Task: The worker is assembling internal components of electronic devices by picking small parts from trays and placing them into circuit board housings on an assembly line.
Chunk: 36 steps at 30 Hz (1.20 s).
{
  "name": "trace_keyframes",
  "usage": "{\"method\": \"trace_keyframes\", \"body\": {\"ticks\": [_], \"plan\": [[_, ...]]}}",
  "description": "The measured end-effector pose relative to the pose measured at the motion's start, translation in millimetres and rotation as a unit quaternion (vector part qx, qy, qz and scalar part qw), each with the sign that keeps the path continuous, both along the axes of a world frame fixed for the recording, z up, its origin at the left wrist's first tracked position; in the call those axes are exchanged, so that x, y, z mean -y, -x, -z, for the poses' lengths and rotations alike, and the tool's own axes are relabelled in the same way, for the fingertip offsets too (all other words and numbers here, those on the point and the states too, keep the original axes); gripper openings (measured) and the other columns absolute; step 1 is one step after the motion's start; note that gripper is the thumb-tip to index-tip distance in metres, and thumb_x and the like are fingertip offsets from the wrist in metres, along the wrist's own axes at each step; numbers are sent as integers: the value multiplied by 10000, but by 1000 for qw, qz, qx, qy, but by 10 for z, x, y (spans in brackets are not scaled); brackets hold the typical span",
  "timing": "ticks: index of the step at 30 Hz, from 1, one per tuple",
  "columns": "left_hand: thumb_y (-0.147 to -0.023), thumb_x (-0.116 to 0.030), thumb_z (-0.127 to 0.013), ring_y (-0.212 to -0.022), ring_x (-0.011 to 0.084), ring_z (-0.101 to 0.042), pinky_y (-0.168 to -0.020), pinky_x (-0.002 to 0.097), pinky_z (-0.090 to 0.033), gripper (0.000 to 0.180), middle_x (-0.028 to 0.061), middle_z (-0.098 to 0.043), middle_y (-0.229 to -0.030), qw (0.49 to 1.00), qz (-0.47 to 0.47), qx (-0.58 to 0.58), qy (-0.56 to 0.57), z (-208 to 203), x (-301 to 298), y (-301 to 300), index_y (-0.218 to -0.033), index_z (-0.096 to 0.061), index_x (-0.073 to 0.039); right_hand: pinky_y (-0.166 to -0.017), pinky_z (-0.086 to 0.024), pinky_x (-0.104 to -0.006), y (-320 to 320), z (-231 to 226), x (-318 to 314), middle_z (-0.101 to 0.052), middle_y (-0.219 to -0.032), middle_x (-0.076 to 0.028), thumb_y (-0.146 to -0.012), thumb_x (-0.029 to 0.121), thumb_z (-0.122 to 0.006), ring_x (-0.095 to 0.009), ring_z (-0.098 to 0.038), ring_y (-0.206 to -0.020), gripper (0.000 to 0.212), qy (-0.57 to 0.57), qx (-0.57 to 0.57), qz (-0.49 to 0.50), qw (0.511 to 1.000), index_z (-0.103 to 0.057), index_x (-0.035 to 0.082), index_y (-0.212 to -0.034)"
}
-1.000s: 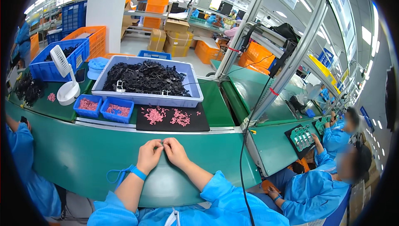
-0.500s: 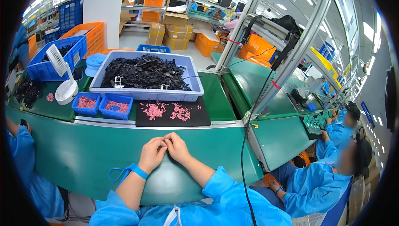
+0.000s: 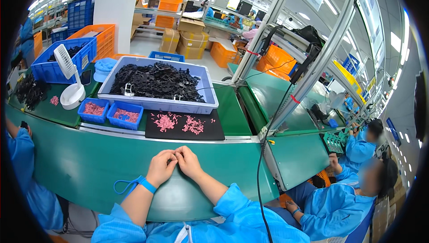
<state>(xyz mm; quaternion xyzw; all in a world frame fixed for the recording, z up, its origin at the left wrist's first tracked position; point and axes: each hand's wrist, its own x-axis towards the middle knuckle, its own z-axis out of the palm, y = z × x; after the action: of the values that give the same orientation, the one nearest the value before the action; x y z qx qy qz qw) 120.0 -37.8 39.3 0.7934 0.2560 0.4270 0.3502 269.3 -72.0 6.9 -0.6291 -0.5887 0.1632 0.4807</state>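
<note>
My left hand (image 3: 161, 167) and my right hand (image 3: 188, 161) meet fingertip to fingertip above the green work surface (image 3: 103, 167). Both are closed in a pinch, and whatever they hold is hidden by the fingers. A blue wrist strap (image 3: 146, 184) circles my left wrist. Just beyond the hands lies a black mat (image 3: 210, 132) with two loose heaps of small pink pieces (image 3: 166, 122). Behind it stands a pale grey-blue tub (image 3: 208, 106) heaped with black plastic parts (image 3: 156, 81).
Two small blue bins (image 3: 125, 124) of pink pieces sit left of the mat. A white fan (image 3: 73, 95) and a blue crate (image 3: 87, 60) stand farther left. A black cable (image 3: 260, 171) hangs at the right by a metal post (image 3: 308, 69). Co-workers in blue (image 3: 339, 207) sit either side.
My hands stay pinched together, with the view shifted slightly. At the right, the nearer co-worker's raised hand has drawn back from the green parts.
</note>
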Motion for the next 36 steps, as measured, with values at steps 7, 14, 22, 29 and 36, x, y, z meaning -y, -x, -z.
{"method": "trace_keyframes", "body": {"ticks": [7, 14, 22, 29, 36], "plan": [[-757, -24, -672, -728, 257, -631, -635, 326, -510, 84, 135, -648, -1008, 1000, -3, -7, 30, -92, 28, 3, -803, -602, -22, -691, -501, -325, -7, -42, 13, -639, -867, -136, -914, 107, -544, -219, -631, -780, 113, -2, -34, -2, 999, -562, 4, -955], [-756, -14, -666, -638, 189, -600, -591, 298, -492, 83, 137, -649, -1027, 1000, -1, 10, 14, 10, 75, 52, -794, -592, -11, -660, -495, -358, 75, -12, 75, -620, -830, -150, -890, 95, -559, -276, -623, -740, 82, -5, -50, 4, 999, -548, 17, -912], [-777, -38, -656, -755, 269, -634, -655, 342, -511, 64, 139, -648, -1011, 999, 10, -13, 35, -68, 85, 50, -808, -603, -20, -670, -498, -362, 79, 17, 90, -626, -848, -157, -895, 105, -557, -297, -629, -759, 95, -5, -47, 9, 999, -547, 18, -930], [-769, -32, -663, -753, 275, -633, -659, 345, -513, 72, 136, -649, -1007, 1000, 11, -4, 24, -79, 48, 0, -812, -606, -22, -683, -499, -327, -12, -27, 43, -635, -854, -129, -912, 101, -547, -226, -626, -760, 97, -11, -22, 5, 1000, -555, 10, -947], [-766, -27, -666, -766, 273, -636, -657, 341, -508, 76, 131, -652, -1011, 999, 3, -4, 38, -104, 59, 37, -816, -609, -24, -675, -501, -323, 38, -25, 45, -640, -842, -132, -910, 98, -545, -227, -631, -749, 100, -16, -30, -2, 999, -559, 4, -940]]}}
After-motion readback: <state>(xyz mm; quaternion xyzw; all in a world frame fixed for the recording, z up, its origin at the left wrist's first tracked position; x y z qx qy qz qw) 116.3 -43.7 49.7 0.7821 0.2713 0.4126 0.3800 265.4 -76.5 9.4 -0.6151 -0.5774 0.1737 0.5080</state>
